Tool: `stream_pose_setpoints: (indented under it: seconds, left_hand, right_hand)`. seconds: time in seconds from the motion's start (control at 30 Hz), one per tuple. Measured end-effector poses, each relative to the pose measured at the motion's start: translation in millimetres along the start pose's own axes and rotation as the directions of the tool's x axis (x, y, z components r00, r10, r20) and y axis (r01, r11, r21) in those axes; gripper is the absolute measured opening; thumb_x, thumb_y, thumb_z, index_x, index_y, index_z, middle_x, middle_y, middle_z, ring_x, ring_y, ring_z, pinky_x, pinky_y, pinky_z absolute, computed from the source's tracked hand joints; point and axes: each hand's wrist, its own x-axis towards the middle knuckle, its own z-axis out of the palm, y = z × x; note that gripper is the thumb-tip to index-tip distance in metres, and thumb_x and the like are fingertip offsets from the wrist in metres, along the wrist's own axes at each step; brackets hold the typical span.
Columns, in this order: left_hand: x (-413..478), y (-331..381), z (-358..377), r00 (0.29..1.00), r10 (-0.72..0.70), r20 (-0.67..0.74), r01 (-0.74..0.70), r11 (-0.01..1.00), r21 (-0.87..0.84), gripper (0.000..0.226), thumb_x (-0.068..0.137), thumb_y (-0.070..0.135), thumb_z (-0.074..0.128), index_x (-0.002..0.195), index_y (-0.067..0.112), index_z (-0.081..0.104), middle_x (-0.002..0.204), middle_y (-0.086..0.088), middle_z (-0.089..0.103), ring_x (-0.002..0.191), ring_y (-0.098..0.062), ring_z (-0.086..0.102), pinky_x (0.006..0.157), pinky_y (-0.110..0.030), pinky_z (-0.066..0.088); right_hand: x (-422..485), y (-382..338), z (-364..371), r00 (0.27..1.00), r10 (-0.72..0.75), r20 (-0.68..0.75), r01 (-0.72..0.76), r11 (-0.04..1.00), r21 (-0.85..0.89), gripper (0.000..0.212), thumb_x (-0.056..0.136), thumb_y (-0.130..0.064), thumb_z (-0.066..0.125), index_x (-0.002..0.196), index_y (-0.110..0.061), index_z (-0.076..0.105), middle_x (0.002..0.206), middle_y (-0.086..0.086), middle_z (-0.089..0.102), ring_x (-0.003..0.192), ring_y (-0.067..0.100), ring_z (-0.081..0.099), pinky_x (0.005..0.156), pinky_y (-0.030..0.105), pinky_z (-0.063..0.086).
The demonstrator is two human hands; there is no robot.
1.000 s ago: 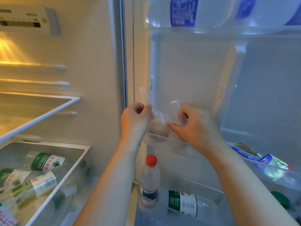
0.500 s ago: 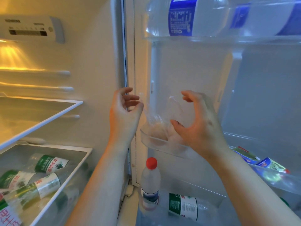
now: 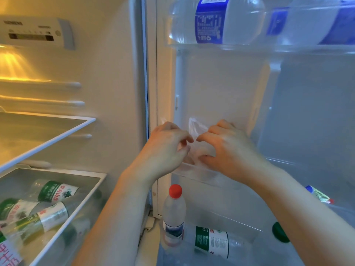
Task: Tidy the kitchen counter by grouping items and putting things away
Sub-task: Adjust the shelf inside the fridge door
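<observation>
Our hands point(image 3: 169, 146) are covering most of the plastic bag point(image 3: 196, 127); its contents are blurring. At twelve o'clock, the frame is cropping the large bottles point(image 3: 217, 22).

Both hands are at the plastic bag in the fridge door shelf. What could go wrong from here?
1. The bag sits at the shelf's left end and rises above its low rim; it may tip out when the left hand and right hand let go.
2. It would probably land on the red-capped bottle standing below.

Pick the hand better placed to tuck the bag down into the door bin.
Right, probably. The right hand is over the bag, thumb low by the door bin. The left hand sits at the bag's edge.
</observation>
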Motion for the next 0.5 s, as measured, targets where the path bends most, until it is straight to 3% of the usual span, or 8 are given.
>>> stream_pose_setpoints:
  seconds: [0.13, 0.23, 0.37, 0.43, 0.5]
  left_hand:
    - [-5.7, 0.0, -6.8, 0.999, 0.051, -0.01, -0.051, 0.998, 0.036, 0.015, 0.087, 0.023, 0.059, 0.095, 0.025, 0.071, 0.078, 0.015, 0.054, 0.102, -0.008, 0.04, 0.094, -0.029, 0.034]
    - [-9.0, -0.8, -12.4, 0.999, 0.044, 0.014, -0.043, 0.999, -0.025, 0.012, 0.086, 0.016, 0.062, 0.085, 0.022, 0.072, 0.077, 0.012, 0.055, 0.099, -0.007, 0.044, 0.088, -0.024, 0.036]
    - [-13.6, -4.5, -19.8, 0.998, -0.027, 0.052, 0.034, 0.988, -0.152, 0.017, 0.086, 0.017, 0.063, 0.078, 0.031, 0.067, 0.09, 0.008, 0.055, 0.09, -0.005, 0.054, 0.084, -0.022, 0.04]
    - [-15.6, -6.6, -21.6, 0.997, -0.038, 0.067, 0.05, 0.981, -0.187, 0.02, 0.086, 0.017, 0.063, 0.076, 0.035, 0.066, 0.09, 0.01, 0.056, 0.089, -0.002, 0.055, 0.085, -0.021, 0.04]
    - [-16.8, -7.9, -22.2, 0.997, -0.045, 0.061, 0.057, 0.978, -0.201, 0.024, 0.086, 0.018, 0.063, 0.077, 0.04, 0.063, 0.09, 0.014, 0.057, 0.092, 0.001, 0.055, 0.085, -0.019, 0.04]
  right_hand:
    - [1.9, -3.8, 2.5, 0.999, 0.021, 0.032, -0.018, 0.997, -0.073, 0.042, 0.062, -0.058, 0.063, 0.08, -0.022, 0.075, 0.063, -0.003, 0.059, 0.067, 0.026, 0.056, 0.061, 0.035, 0.045]
    - [3.6, -5.2, 2.8, 0.998, 0.044, 0.032, -0.043, 0.998, -0.055, 0.049, 0.067, -0.064, 0.044, 0.068, -0.024, 0.073, 0.06, -0.003, 0.055, 0.066, 0.026, 0.055, 0.063, 0.037, 0.044]
    - [5.7, -2.8, -12.9, 0.932, 0.213, 0.293, -0.17, 0.972, -0.165, 0.054, 0.079, -0.071, 0.045, 0.083, -0.023, 0.069, 0.084, -0.004, 0.051, 0.097, 0.023, 0.047, 0.087, 0.037, 0.029]
    - [2.5, 3.6, -14.0, 0.932, 0.236, 0.275, -0.196, 0.967, -0.164, 0.052, 0.079, -0.069, 0.05, 0.077, -0.021, 0.068, 0.078, -0.005, 0.044, 0.095, 0.023, 0.045, 0.082, 0.036, 0.025]
    - [0.1, 6.0, -13.4, 0.968, 0.218, 0.122, -0.212, 0.975, -0.06, 0.042, 0.076, -0.059, 0.064, 0.063, -0.018, 0.065, 0.069, -0.003, 0.047, 0.082, 0.028, 0.051, 0.073, 0.034, 0.03]
